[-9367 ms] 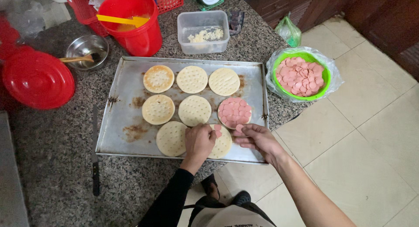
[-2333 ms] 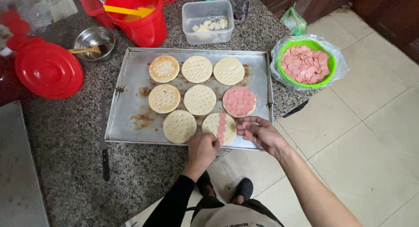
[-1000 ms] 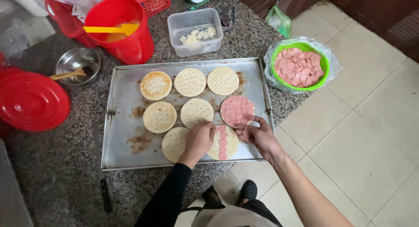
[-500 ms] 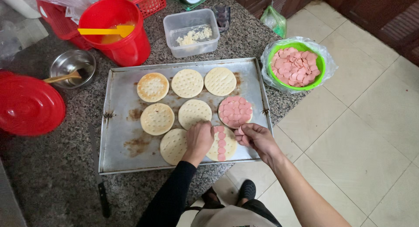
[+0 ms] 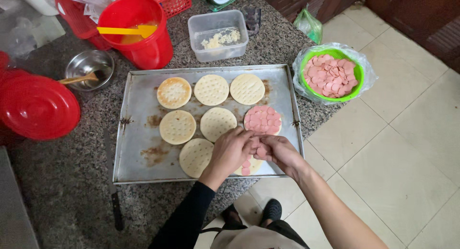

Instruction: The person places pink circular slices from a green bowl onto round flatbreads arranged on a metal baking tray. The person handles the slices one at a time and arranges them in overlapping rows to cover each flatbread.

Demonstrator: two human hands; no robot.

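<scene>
Both hands met over the near right corner of the metal baking tray (image 5: pixel 139 163). The left hand (image 5: pixel 231 151) came in on a black-sleeved forearm, palm down, fingers curled over a dough round (image 5: pixel 249 165) at the tray's near edge. The right hand (image 5: pixel 279 152), on a bare forearm from the near right, lay beside it with fingertips touching it, and pink sausage slices (image 5: pixel 260 151) showed between the two. The right fingers were pinched around those slices; whether the left hand gripped anything could not be told.

The tray held eight dough rounds: three in the far row, three in the middle row and two in the near row. Six were plain (image 5: pixel 211 89). The right one of the middle row (image 5: pixel 262 119) was fully covered in pink slices, and the one under the hands was partly covered.

Right of the tray sat a green bowl (image 5: pixel 357 79) lined with a clear plastic bag, heaped with more pink slices. Beyond the tray's far edge stood a clear rectangular plastic tub (image 5: pixel 218 36) holding pale crumbled bits, and left of it a red bucket (image 5: pixel 143 38) with a yellow spatula across it. Far left of the tray lay a round red lid (image 5: pixel 36 107) and a small steel bowl (image 5: pixel 88 67) with a wooden spoon. A knife (image 5: pixel 114 201) lay just off the tray's near left corner.
</scene>
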